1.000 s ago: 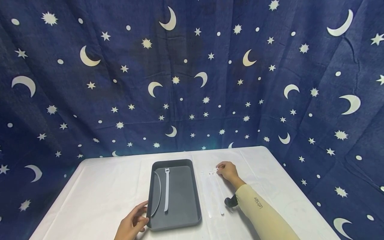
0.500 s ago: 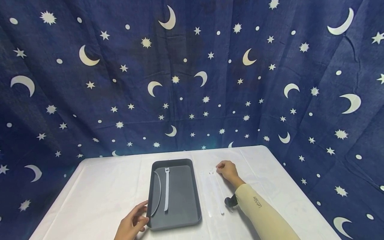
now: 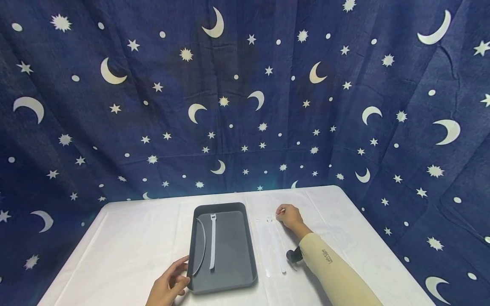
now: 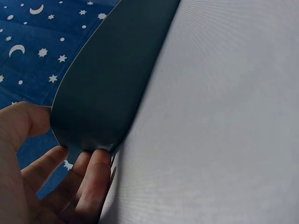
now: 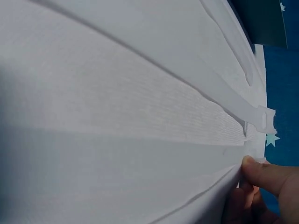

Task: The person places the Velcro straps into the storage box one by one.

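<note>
My left hand (image 3: 168, 284) is at the near left corner of a dark grey tray (image 3: 229, 288), its thumb and fingers set against the rim and outer wall (image 4: 100, 79). Inside the tray lie a straight white strap (image 3: 212, 246) with a slotted head and a thin curved strap (image 3: 204, 250) against the left side. Right of the tray, my right hand (image 3: 291, 217) pinches the far end of a white hook-and-loop cable tie (image 5: 140, 161) between thumb and fingers. That tie runs back along the tablecloth. Beside it lies another tie (image 5: 159, 53), its slotted head showing.
A further pale strap (image 5: 231, 44) lies closer to the tray. White cloth (image 3: 141, 238) covers the table. A dark blue curtain (image 3: 245, 114) with moons and stars hangs behind and at the right. Something black (image 3: 294, 256) sits at my right wrist.
</note>
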Demonstrator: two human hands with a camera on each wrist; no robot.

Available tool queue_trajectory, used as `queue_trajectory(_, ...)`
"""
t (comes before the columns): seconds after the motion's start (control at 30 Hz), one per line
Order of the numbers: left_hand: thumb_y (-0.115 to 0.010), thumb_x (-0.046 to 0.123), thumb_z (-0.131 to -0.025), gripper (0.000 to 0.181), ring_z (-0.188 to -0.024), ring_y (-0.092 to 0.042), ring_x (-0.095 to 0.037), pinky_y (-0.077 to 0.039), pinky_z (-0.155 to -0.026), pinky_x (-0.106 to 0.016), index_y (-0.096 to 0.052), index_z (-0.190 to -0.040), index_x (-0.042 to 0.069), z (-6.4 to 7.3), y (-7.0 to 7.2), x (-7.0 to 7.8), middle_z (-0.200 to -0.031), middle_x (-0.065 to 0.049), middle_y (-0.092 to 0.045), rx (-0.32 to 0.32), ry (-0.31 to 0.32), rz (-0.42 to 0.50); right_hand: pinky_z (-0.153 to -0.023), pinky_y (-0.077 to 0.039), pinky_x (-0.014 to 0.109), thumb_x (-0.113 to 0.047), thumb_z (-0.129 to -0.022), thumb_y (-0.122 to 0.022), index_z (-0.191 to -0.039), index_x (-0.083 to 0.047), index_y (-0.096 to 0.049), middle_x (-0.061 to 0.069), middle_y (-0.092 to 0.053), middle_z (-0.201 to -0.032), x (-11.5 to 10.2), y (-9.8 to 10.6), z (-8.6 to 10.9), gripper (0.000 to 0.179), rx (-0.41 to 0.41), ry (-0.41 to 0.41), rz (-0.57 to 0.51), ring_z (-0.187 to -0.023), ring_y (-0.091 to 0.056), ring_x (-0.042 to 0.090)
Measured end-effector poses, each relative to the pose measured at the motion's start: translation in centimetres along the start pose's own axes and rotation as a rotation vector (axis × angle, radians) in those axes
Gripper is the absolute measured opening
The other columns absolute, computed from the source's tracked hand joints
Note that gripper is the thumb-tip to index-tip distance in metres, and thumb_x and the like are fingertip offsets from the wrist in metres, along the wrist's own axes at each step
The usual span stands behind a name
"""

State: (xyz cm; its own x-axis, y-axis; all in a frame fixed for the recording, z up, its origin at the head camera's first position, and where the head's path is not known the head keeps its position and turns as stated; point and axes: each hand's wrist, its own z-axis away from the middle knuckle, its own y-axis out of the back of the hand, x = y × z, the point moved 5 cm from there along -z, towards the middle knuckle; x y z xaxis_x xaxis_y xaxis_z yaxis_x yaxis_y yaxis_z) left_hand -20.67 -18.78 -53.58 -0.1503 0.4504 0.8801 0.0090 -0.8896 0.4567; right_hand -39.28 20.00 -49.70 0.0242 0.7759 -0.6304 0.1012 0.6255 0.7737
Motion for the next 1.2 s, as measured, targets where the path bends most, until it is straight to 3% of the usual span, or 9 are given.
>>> queue_trajectory(0.27,-0.071,0.02,-0.087,0.061,-0.083,-0.066,-0.014,-0.058,-0.06,-0.025,-0.048,-0.142,0.005,0.13,0.05,0.0,-0.122,-0.02,-0.063,-0.001,-0.01,0.028,-0.077,-0.051,0.041,-0.002,-0.082,-0.071,-0.091,-0.003,-0.073,0.008,-0.066,-0.082,-0.02,-0.25,-0.16,0.009,-0.041,-0.04,0.007,-0.079,-0.059,0.023)
queue_trajectory(0.47,-0.07,0.019,-0.087,0.061,-0.084,-0.067,-0.015,-0.058,-0.06,-0.025,-0.048,-0.142,0.005,0.18,0.08,0.05,-0.123,-0.021,-0.063,-0.001,-0.014,0.028,-0.082,-0.053,0.044,-0.002,-0.082,-0.07,-0.093,0.0,-0.075,0.01,-0.07,-0.085,0.15,-0.33,0.05,0.012,-0.01,-0.03,-0.013,-0.083,-0.063,0.025)
queue_trajectory(0.77,-0.071,0.021,-0.088,0.062,-0.084,-0.067,-0.015,-0.057,-0.06,-0.026,-0.047,-0.143,0.005,-0.04,0.0,-0.13,-0.122,-0.02,-0.064,-0.006,-0.008,0.021,-0.075,-0.052,0.042,-0.002,-0.079,-0.073,-0.083,-0.001,-0.073,0.007,-0.067,-0.073,-0.14,0.2,0.6,0.004,0.056,-0.019,-0.038,-0.073,-0.059,0.022)
queue_trajectory(1.03,-0.071,0.024,-0.088,0.062,-0.083,-0.067,-0.014,-0.057,-0.06,-0.025,-0.047,-0.143,0.006,0.11,0.07,-0.02,-0.122,-0.019,-0.064,-0.005,-0.014,0.027,-0.069,-0.049,0.035,-0.002,-0.079,-0.071,-0.081,-0.001,-0.067,0.006,-0.063,-0.073,-0.34,0.05,0.2,0.004,0.002,-0.006,-0.011,-0.07,-0.056,0.021)
queue_trajectory(1.2,-0.07,0.023,-0.088,0.061,-0.082,-0.067,-0.013,-0.057,-0.059,-0.025,-0.047,-0.142,0.005,0.1,0.05,0.04,-0.121,-0.019,-0.064,0.003,-0.014,0.014,-0.073,-0.049,0.038,-0.002,-0.08,-0.07,-0.082,0.001,-0.07,0.006,-0.062,-0.072,-0.41,-0.17,-0.11,0.004,-0.023,0.004,0.025,-0.071,-0.055,0.021)
